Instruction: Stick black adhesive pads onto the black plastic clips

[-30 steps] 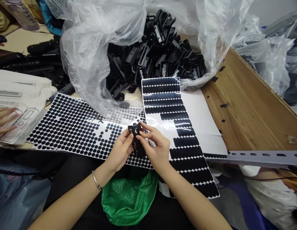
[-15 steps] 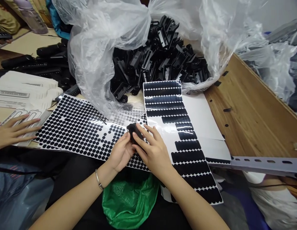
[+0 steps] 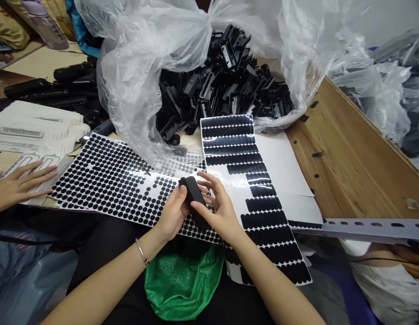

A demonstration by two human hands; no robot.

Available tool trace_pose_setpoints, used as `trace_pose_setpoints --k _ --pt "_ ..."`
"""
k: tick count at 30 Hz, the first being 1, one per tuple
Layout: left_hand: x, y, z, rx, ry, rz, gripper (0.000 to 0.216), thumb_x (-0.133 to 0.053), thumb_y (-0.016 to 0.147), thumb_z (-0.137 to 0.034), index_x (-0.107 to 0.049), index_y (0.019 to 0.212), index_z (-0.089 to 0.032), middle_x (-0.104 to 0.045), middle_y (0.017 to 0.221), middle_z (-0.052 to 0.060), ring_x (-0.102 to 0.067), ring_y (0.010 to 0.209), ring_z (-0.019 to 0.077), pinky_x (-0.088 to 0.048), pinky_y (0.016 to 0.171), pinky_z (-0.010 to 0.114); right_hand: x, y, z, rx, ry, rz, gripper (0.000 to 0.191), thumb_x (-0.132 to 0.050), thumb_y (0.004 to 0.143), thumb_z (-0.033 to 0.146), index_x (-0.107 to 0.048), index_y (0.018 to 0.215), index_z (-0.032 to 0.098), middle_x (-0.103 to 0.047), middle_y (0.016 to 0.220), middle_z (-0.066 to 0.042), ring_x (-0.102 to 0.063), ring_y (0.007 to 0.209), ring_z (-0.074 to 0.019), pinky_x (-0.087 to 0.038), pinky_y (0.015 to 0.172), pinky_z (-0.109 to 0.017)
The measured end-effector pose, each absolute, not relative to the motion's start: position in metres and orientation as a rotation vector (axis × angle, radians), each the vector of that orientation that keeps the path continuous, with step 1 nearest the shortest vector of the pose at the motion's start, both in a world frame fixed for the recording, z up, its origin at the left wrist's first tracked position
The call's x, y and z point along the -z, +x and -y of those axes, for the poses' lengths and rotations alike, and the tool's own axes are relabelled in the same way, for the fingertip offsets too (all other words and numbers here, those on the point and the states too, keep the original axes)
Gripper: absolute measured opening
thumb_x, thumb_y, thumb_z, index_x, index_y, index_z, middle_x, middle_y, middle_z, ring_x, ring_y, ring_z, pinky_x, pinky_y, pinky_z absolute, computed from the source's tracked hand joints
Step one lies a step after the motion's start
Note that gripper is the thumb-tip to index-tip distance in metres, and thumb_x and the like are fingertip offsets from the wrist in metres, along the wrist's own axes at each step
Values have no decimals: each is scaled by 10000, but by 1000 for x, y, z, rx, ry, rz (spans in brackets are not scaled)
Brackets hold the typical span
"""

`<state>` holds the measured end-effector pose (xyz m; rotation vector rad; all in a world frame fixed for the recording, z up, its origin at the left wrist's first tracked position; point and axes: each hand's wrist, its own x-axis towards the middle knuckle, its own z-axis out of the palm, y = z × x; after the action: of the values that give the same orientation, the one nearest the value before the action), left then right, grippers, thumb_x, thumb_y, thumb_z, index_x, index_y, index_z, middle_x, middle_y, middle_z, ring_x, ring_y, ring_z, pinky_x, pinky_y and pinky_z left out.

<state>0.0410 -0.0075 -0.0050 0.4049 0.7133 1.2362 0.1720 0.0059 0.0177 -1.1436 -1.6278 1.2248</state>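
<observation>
Between my two hands is a small black plastic part [image 3: 195, 192] with a ribbed, carbon-like face turned up. My left hand [image 3: 173, 212] grips its left side, thumb near the top end. On the other side my right hand [image 3: 221, 210] holds it between the thumb in front and the fingers behind. Under my hands lies a white sheet of round black stickers [image 3: 111, 180], with some dots gone from its middle. A second sheet with rows of scalloped black stickers [image 3: 263, 221] slopes down beside my right forearm.
Behind the sheets, a clear plastic bag [image 3: 128, 81] spills a heap of black plastic parts [image 3: 209, 90]. Another person's hand [image 3: 23, 183] rests on printed cards [image 3: 33, 128] at left. A green bag [image 3: 184, 284] hangs below; a wooden board [image 3: 351, 158] stands right.
The black part has been turned so its ribbed face shows. My right fingers have moved from over it to its far side, with the thumb now in front.
</observation>
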Motion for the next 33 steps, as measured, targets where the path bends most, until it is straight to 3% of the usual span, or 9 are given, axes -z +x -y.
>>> trace_pose_setpoints --k 5,8,13,18,24,28,30,33 --pt "13 44 10 -1210 436 -683 513 -711 764 -563 -655 1091 -171 -723 1058 98 -656 1102 293 -519 963 421 -18 171 -6 -1508 -1125 1501 462 -638 876 365 -552 1320 271 -625 1312 -71 -625 1174 -236 -551 966 -377" --pt "19 44 12 -1204 411 -704 554 -723 753 -559 -635 1154 -188 -714 1103 98 -626 1159 301 -500 992 433 -17 168 -5 -1465 -1119 1538 409 -624 881 346 -606 1278 250 -688 1225 -62 -674 1086 -232 -560 945 -379" --pt "20 43 13 -1188 412 -695 556 -745 734 -549 -632 1159 -208 -696 1153 86 -615 1170 301 -491 1002 434 -20 166 -3 -1363 -1101 1534 353 -639 841 246 -685 1192 245 -668 1293 -49 -640 1177 -260 -521 1021 -407" --pt "18 45 15 -1200 461 -710 505 -744 740 -535 -650 1110 -204 -713 1054 63 -652 1091 279 -515 952 397 -22 163 2 -1304 -1132 1517 383 -653 811 215 -705 1188 264 -678 1284 -39 -634 1191 -287 -523 1028 -440" --pt "17 45 16 -1277 526 -748 444 -699 781 -551 -646 1054 -204 -721 931 36 -694 923 216 -552 811 314 -21 166 1 -1337 -1061 1568 386 -666 845 272 -680 1230 290 -640 1342 -37 -601 1237 -281 -511 1038 -442" --pt "11 40 14 -1147 550 -766 517 -597 812 -639 -605 1054 -182 -700 743 27 -668 595 170 -517 513 263 -24 175 -10 -1342 -1081 1696 386 -603 897 434 -658 1254 297 -647 1326 -50 -646 1152 -273 -566 936 -446" --pt "5 37 12 -1083 559 -774 519 -588 802 -662 -592 967 -170 -667 665 10 -607 471 137 -455 419 233 -25 184 -18 -1253 -1125 1756 400 -485 953 489 -653 1257 291 -668 1289 -56 -644 1147 -261 -533 975 -463" --pt "-2 35 10 -1080 518 -818 523 -608 769 -683 -553 811 -165 -644 654 7 -572 449 108 -437 408 216 -23 204 -32 -945 -1350 1948 425 -421 973 511 -632 1271 294 -635 1335 -58 -552 1267 -286 -408 1089 -545"
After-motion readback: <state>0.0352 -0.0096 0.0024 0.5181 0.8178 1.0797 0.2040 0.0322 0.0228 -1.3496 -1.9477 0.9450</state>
